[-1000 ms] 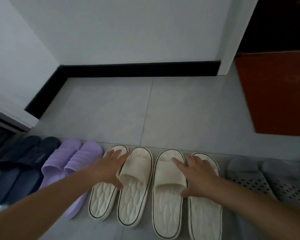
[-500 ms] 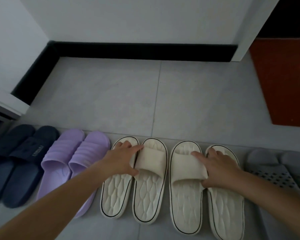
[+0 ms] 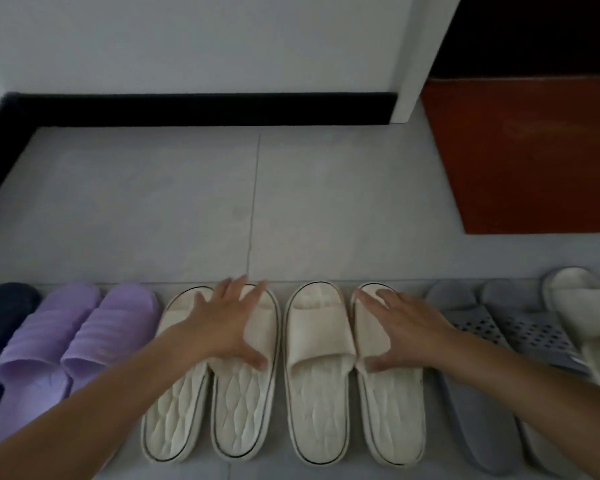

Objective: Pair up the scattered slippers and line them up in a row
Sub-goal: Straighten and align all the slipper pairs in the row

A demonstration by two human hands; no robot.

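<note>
Slippers stand side by side in a row along the near floor, toes toward the wall. From the left: a dark navy slipper [image 3: 0, 317], a purple pair [image 3: 80, 330], a cream pair [image 3: 208, 393], a second cream pair [image 3: 350, 393], a grey perforated pair [image 3: 489, 341] and one more cream slipper [image 3: 586, 313] at the right edge. My left hand [image 3: 226, 320] rests flat with spread fingers across the straps of the first cream pair. My right hand [image 3: 402, 330] lies flat on the strap of the rightmost slipper of the second cream pair.
Grey floor tiles [image 3: 257, 202] stretch beyond the row to a white wall with a black skirting board [image 3: 201, 109]. A red-brown mat [image 3: 534, 150] lies at the back right beside a white door frame [image 3: 413, 64].
My hands have flattened out with fingers spread; the left thumb no longer hooks the strap, and the right hand has shifted onto the rightmost cream slipper. The view turned right, revealing another cream slipper.
</note>
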